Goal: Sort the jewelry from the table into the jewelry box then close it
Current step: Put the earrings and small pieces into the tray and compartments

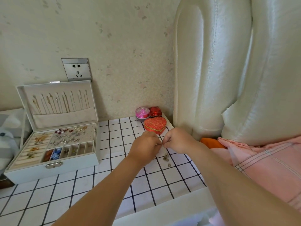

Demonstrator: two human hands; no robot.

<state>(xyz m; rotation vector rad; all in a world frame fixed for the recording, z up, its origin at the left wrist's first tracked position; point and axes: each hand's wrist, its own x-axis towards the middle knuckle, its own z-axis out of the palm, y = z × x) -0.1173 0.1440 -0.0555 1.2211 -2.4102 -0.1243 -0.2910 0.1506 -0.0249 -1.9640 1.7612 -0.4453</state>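
Both hands, left hand [145, 145] and right hand [178, 141], pinch one tiny earring [162, 145] together above tabletop [114, 160]. Risk: slips, lost on grid cloth, far right of jewelry box [53, 167].

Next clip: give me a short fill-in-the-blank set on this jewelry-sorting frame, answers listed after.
1. The lid of the jewelry box is ____.
2. The red tin nearest the hands is shaped like a ____.
3. The left hand and right hand pinch one tiny item together; the loose pieces lie on the ____ tablecloth.
4. Hanging inside the lid are thin ____.

Missing words: open; heart; checked; chains
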